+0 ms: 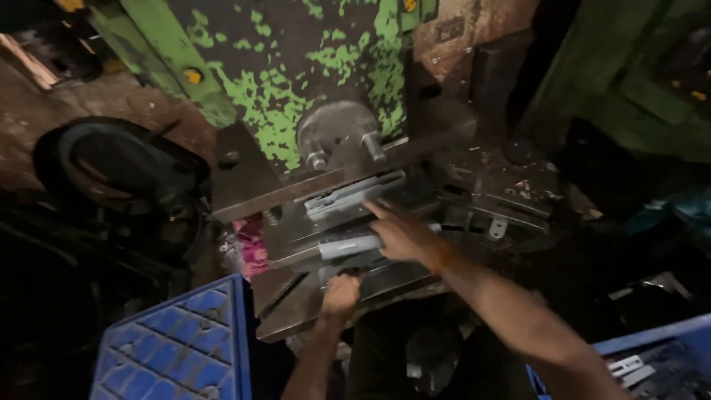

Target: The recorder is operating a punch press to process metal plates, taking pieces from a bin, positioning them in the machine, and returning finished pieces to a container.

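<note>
**Right hand on the grey strip at the press**

While our left hand point(341, 295) grips the table's point(296, 315) front edge at lower centre, fingers curled shut, our right hand point(400, 235) rests on the grey metal strip point(346, 245) mid-frame, forefinger extended. The strip's long axis runs left-right, stretching leftward from those fingers; whether they clasp it we cannot tell. A blue crate point(178, 344) sits lower left.
</note>
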